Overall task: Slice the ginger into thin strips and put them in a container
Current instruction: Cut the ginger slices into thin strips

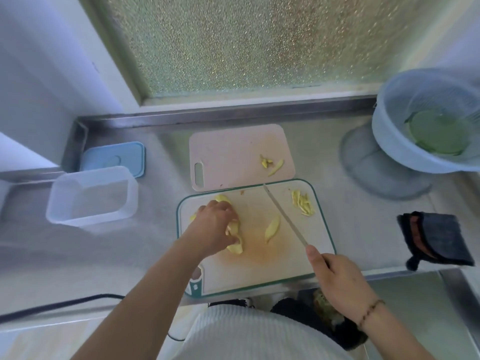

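Note:
On the green-rimmed cutting board (293,263) my left hand (215,227) curls over a pile of yellow ginger slices (235,246), which it partly hides. A lone ginger slice (272,228) lies in the board's middle. Thin ginger strips (303,203) are heaped at the board's far right corner. My right hand (340,281) grips the handle of a knife (284,215), whose blade points away over the board between the lone slice and the strips. A clear plastic container (92,196) stands open to the left of the board, with nothing in it.
A pink cutting board (233,154) with a few ginger scraps (271,162) lies behind the main board. A blue lid (114,158) sits behind the container. At the right stand a pale blue colander (405,141) and a dark folded cloth (436,237). A cable (59,305) runs along the counter's front left.

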A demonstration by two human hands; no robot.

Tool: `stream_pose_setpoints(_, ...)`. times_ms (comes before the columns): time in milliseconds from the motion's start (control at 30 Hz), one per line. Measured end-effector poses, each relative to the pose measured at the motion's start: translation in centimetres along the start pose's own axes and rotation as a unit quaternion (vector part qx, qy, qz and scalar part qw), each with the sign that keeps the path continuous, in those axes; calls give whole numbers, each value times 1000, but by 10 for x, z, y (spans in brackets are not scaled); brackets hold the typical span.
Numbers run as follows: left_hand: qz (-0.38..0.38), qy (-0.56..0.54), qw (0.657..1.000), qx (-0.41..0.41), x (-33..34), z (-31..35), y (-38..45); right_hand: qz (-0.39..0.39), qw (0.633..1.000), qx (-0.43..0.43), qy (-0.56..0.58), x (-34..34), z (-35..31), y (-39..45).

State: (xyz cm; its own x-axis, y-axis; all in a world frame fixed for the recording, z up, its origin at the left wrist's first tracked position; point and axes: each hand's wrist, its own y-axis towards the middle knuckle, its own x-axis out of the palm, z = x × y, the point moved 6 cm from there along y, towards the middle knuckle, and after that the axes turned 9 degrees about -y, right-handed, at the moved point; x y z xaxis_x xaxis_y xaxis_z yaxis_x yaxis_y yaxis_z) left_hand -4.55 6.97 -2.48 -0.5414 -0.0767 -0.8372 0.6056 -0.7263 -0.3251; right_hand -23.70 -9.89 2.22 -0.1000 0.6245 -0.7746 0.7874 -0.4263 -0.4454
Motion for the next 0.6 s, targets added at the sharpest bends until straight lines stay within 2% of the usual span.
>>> stream_pose_setpoints(100,5,95,995,24,1,10,-2,5,1000,-3,-3,-1,-5,-1)
stream_pose_setpoints(167,60,101,992,50,-3,14,-3,7,1000,-7,-9,-3,-7,-2)
stream_pose_setpoints(267,212,-12,972,102,-13,17,-7,10,1000,-4,-2,-4,-5,-5)
stream_pose_setpoints(333,265,-135,948,114,-13,24,-4,15,1000,4,3,-6,-1,-6)
stream_pose_setpoints(433,242,-244,931,124,4,42,5,21,1000,11,12,-6,7,-9)
stream_pose_setpoints(567,123,-195,961,156,53,51,6,26,999,18,38,-5,19,-13)
stream_pose_setpoints(600,113,-181,962,170,59,52,4,27,998,21,44,-4,22,-13)
